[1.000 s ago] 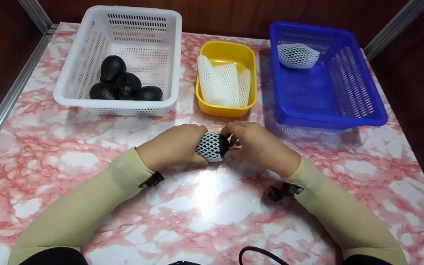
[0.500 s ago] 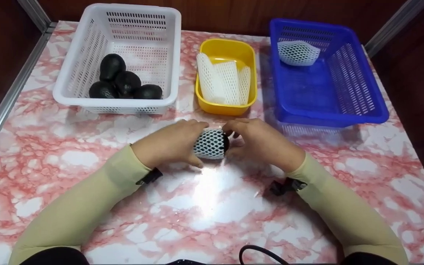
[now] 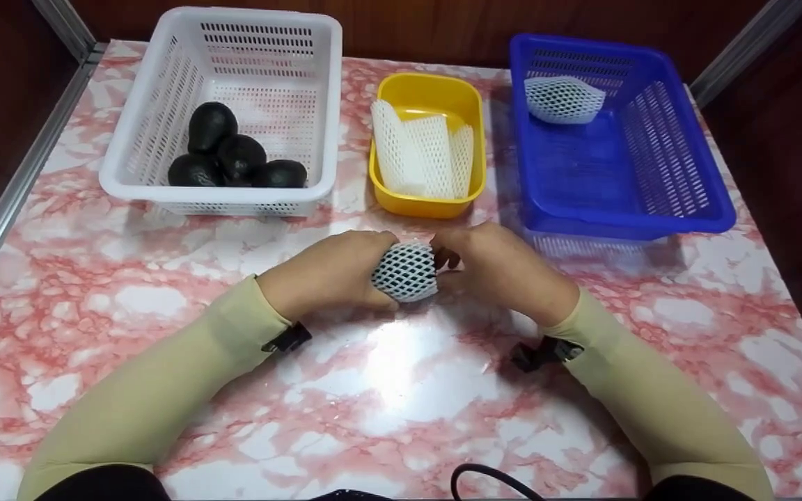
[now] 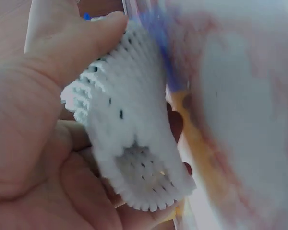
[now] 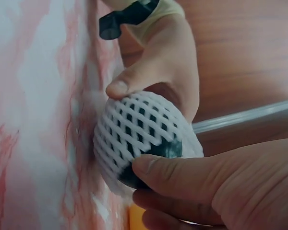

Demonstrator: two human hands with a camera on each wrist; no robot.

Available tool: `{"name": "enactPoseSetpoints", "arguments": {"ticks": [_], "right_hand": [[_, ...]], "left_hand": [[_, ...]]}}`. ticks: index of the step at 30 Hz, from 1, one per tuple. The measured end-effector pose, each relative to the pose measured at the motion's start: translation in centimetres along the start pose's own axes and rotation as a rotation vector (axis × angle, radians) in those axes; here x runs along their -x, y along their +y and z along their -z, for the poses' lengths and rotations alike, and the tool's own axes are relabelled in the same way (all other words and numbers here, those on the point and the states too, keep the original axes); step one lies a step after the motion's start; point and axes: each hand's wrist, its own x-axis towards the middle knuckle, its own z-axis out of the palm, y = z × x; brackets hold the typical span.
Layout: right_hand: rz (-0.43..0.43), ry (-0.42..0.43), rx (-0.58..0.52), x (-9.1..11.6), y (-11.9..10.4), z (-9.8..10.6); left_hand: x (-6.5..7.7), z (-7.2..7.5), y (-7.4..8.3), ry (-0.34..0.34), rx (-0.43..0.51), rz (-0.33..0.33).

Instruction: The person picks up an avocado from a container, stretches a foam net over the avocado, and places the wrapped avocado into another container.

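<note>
Dark brown walls (image 3: 429, 35) and metal strips (image 3: 21, 188) border a red-veined marbled tabletop (image 3: 150, 300) with bright glare (image 3: 391, 365).

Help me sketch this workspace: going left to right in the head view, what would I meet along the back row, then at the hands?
Back row: white basket, yellow tub, blue basket. At the hands: left hand, netted dark fruit, right hand.

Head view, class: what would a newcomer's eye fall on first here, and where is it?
Probably the deep blue basket, at the far right of the marbled table, with one netted fruit in its far left corner. Next might come the bright yellow tub at the far middle, holding white foam nets. Nearer, at the centre, a dark fruit in a white net sits between the left grip and the right grip.
</note>
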Motion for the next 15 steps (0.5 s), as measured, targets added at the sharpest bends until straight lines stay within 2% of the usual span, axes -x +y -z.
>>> {"name": "enactPoseSetpoints", "arguments": {"ticks": [6, 9, 11, 15], "right_hand": [[0.009, 0.011, 0.011, 0.0, -0.3, 0.2], [-0.005, -0.015, 0.003, 0.0, -0.2, 0.1], [-0.020, -0.029, 0.002, 0.0, -0.1, 0.1], [-0.077, -0.053, 0.034, 0.0, 0.1, 0.0]], "left_hand": [[-0.3, -0.5, 0.3, 0.018, 0.071, -0.051], [-0.3, -0.6, 0.3, -0.011, 0.091, -0.085], [0.0, -0.3, 0.3, -0.042, 0.064, -0.070], [0.4, 0.6, 0.1, -0.074, -0.063, 0.013]]}}
